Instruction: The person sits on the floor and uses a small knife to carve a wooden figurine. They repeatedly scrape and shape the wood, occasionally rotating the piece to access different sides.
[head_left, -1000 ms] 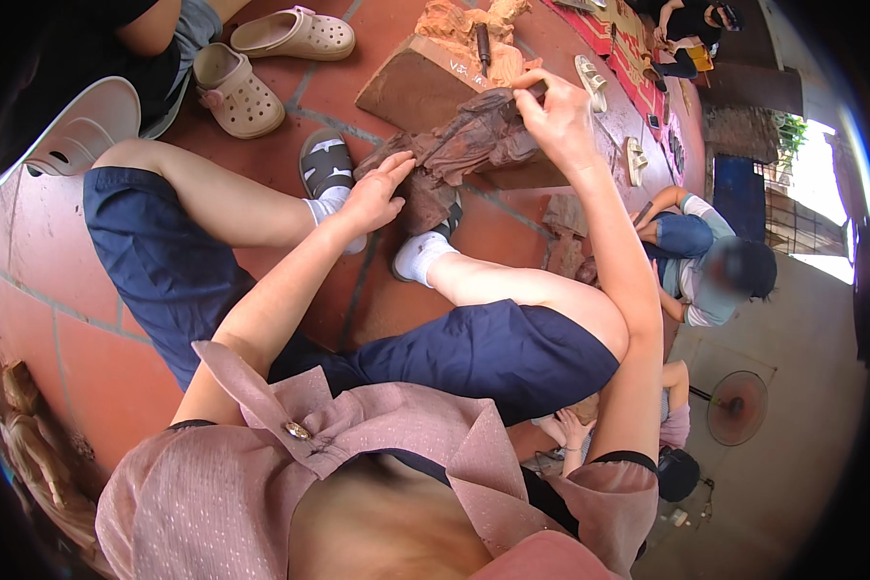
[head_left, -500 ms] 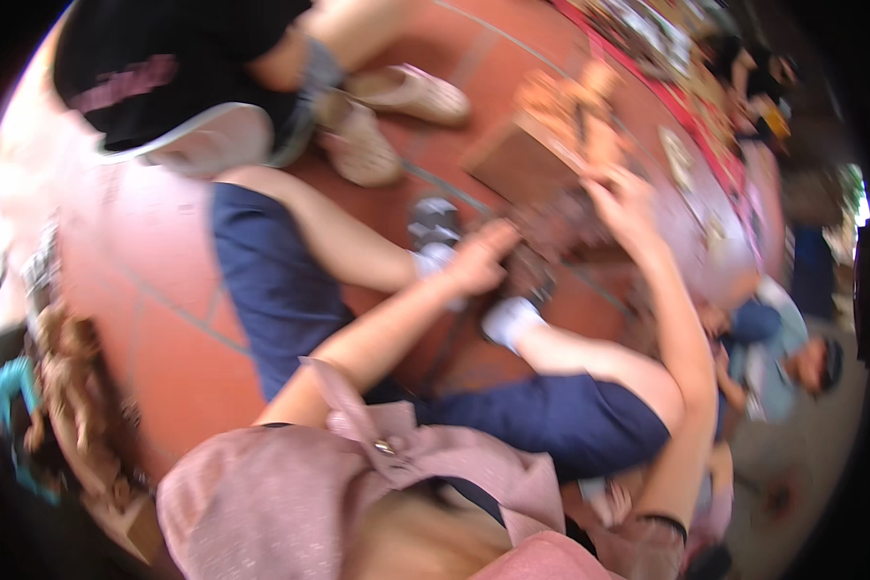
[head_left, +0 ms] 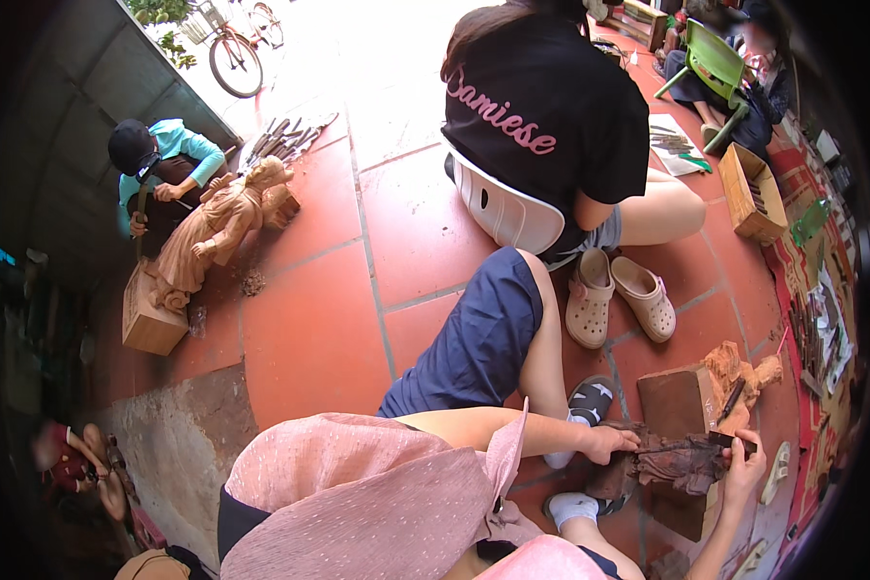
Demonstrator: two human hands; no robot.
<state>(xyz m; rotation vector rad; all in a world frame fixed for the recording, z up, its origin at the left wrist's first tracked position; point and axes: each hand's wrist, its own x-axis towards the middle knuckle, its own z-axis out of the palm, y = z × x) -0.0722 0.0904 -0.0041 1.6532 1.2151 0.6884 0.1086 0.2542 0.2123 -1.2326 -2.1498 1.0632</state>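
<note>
A dark brown carved wooden figure (head_left: 681,466) lies between my feet at the lower right. My left hand (head_left: 609,443) is closed on its left end. At the other end my right hand (head_left: 744,471) pinches a small dark flat piece (head_left: 724,439) against the carving; what the piece is I cannot make out. Under and behind the figure is a brown wooden block (head_left: 675,401). Just beyond lies a lighter orange carved figure (head_left: 739,377) with a dark slim tool (head_left: 732,398) on it.
Beige clogs (head_left: 590,300) stand on the tiles ahead, behind a person (head_left: 551,106) on a white seat (head_left: 506,208). Right of them are a wooden box (head_left: 752,193) and a red mat (head_left: 802,251). At left another person (head_left: 169,174) works at a large wooden statue (head_left: 208,232).
My view has swung left, so my hands and the carving now appear farther right and lower. Both hands remain at the dark carving, and the picture is sharper.
</note>
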